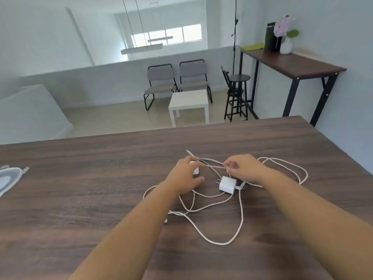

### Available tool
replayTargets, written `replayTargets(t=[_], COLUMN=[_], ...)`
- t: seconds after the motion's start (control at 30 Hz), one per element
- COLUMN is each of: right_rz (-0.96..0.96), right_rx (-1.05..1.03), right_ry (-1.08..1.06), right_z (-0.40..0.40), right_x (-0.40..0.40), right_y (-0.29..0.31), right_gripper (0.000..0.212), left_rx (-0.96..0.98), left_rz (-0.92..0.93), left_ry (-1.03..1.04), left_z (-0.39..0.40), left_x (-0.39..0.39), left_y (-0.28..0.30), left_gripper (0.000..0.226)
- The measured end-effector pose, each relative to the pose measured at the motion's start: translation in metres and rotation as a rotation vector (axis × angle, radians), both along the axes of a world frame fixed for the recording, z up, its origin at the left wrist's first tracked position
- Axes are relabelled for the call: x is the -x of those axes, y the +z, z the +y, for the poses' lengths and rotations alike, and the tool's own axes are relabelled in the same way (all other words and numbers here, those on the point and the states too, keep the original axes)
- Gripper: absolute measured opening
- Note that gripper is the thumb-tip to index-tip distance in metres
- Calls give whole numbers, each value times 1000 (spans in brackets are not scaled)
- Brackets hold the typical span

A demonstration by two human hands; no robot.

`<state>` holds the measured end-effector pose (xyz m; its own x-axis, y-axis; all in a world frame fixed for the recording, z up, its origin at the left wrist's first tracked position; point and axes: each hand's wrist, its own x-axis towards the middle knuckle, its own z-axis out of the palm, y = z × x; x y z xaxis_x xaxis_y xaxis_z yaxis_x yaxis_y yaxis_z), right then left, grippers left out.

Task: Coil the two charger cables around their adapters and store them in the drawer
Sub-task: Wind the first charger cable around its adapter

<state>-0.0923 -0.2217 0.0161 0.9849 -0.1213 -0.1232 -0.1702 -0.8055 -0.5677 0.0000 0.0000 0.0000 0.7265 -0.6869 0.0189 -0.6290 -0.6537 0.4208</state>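
**Q:** What lies on the table, and where?

**A:** A dark wood-grain table (80,199) fills the lower half of the view. Two bare forearms reach in from 6 o'clock toward a tangle of white charger cables (241,219) just right of centre. The loops are loose and uncoiled, spreading from about 9 o'clock to 3 o'clock around a small white adapter (227,184) that lies on its side on the wood, its prongs pointing toward 9 o'clock.

**Q:** What is the left hand doing?

**A:** The left hand (185,176) sits at 10 o'clock from that adapter. Its fingers are curled over a second adapter (195,169), of which only a white edge shows. A cable strand passes its fingertips.

**Q:** And the right hand?

**A:** The right hand (245,168) hovers at 1 o'clock from the lying adapter. Thumb and forefinger pinch a cable strand that runs taut across to the left hand.

**Q:** Can the drawer be seen?

**A:** I cannot tell where it is.

**Q:** What else is in view?

**A:** At 9 o'clock, on the table's left edge, a grey-and-white object (9,179), partly cut off. Beyond the table, toward 12 o'clock, two grey chairs (177,81), a small white side table (188,104), and a black stool (238,93). At 2 o'clock, a tall brown console table (302,64) holding a white vase of flowers (286,45).
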Motion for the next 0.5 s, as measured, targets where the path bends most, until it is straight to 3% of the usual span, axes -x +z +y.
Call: replayTargets(t=[0.2,0.5], right_rz=[-85,-125], right_rx=[227,212], right_ry=[78,12], right_z=[-12,-20], right_x=[27,48], right_y=[-8,-32], right_gripper=[22,26], left_rx=[53,81], left_rz=[-93,-102], left_ry=[-315,-292], left_z=[-31,-51], left_x=[33,40], left_y=[-21,-40], left_gripper=[74,61])
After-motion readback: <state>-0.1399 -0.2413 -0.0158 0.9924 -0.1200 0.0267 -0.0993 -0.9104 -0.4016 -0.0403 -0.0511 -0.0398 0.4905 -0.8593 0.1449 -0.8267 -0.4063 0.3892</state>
